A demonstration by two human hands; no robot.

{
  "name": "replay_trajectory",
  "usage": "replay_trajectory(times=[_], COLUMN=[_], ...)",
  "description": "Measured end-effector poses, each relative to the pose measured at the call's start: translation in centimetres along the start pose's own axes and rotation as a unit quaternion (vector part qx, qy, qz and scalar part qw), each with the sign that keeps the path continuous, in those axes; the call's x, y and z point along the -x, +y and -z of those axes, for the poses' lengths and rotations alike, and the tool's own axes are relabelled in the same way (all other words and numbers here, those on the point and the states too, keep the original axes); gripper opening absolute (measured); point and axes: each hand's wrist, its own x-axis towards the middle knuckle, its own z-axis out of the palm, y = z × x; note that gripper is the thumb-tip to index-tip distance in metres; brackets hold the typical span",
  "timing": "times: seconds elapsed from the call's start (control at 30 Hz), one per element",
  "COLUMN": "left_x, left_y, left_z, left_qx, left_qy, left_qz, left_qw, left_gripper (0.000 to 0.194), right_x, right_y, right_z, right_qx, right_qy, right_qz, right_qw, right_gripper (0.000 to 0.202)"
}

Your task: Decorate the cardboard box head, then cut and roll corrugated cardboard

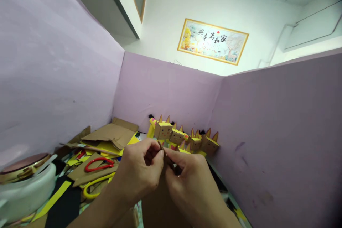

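Both hands meet at the lower middle of the view. My left hand [143,165] pinches the upper edge of a small brown cardboard piece [161,146]. My right hand [187,172] is closed on the same piece from the other side, its fingers touching or nearly touching those of the left. Part of the piece is hidden by the fingers. Below the hands is a larger brown cardboard surface [160,206]; whether it joins the held piece cannot be made out. Just beyond stand several cardboard animal heads [163,131] with yellow parts and pointed horns.
Red-handled scissors [98,164], a yellow handle [92,190], cardboard scraps [112,133] and black paper [65,203] lie at left. A white pot [29,192] stands at the far left. Lilac panels [165,89] enclose three sides.
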Motion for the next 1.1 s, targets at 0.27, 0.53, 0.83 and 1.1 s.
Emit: replay_trajectory(times=[0.27,0.53,0.83,1.1], left_x=[0.2,-0.6,-1.8,-1.8], left_y=[-0.5,-1.5,-5.4,-5.5], left_z=[0.6,-0.4,-2.8,-4.5], left_qx=[-0.164,-0.185,-0.214,-0.151], left_qy=[0.041,0.081,0.082,0.024], left_qz=[-0.122,-0.166,-0.105,-0.035], left_qw=[0.978,0.965,0.968,0.988], left_gripper=[0.021,0.019,0.019,0.024], right_x=[-0.1,-0.4,-0.7,-0.6], right_y=[-0.9,0.5,5.2,10.3], right_z=[-0.8,-0.7,0.2,-0.4], right_qx=[0.069,0.022,-0.136,-0.321], right_qy=[0.026,-0.007,-0.03,-0.014], right_qz=[0.031,-0.004,-0.089,-0.25], right_qw=[0.997,1.0,0.986,0.913], right_gripper=[0.026,0.027,0.029,0.033])
